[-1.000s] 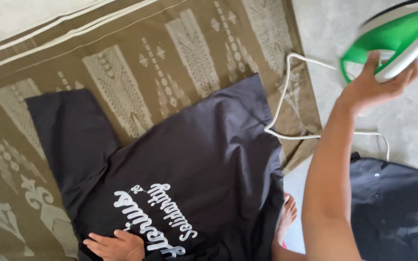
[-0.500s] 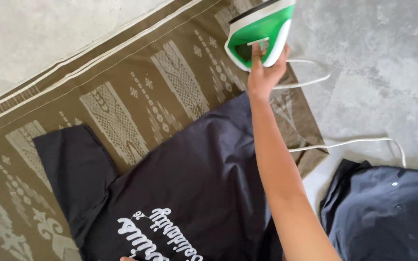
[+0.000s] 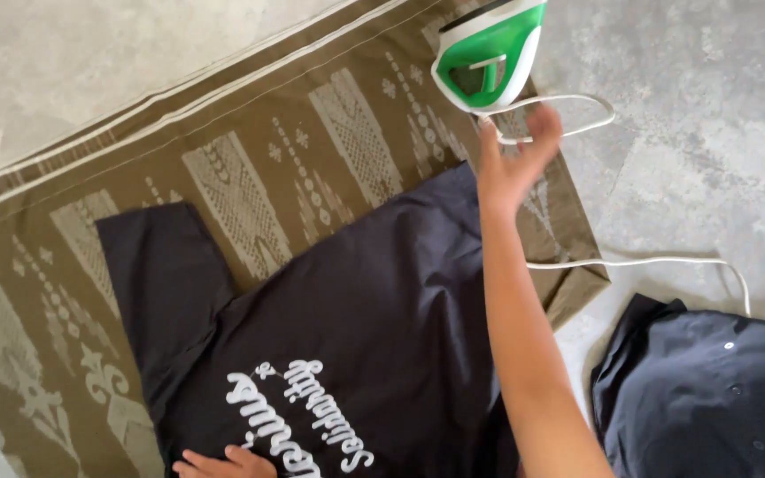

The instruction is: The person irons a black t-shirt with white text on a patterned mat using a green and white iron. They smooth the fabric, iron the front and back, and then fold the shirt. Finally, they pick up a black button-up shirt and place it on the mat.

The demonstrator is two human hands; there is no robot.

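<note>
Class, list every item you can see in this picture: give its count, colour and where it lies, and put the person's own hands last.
Iron: one, green and white, standing at the mat's far edge.
Cord: one, white, running from the iron across the floor.
Mat: one, olive with pale patterns, spread on the floor.
T-shirt: one, dark with white print, flat on the mat.
Second garment: one, dark, on the floor at lower right.
Floor: grey.
Left hand: resting flat on the T-shirt.
Right hand: open, just below the iron.

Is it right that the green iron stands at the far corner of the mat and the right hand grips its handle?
Not quite. In the head view the right hand is open and just short of the iron, not gripping it. The iron does stand at the mat's far corner.
</note>
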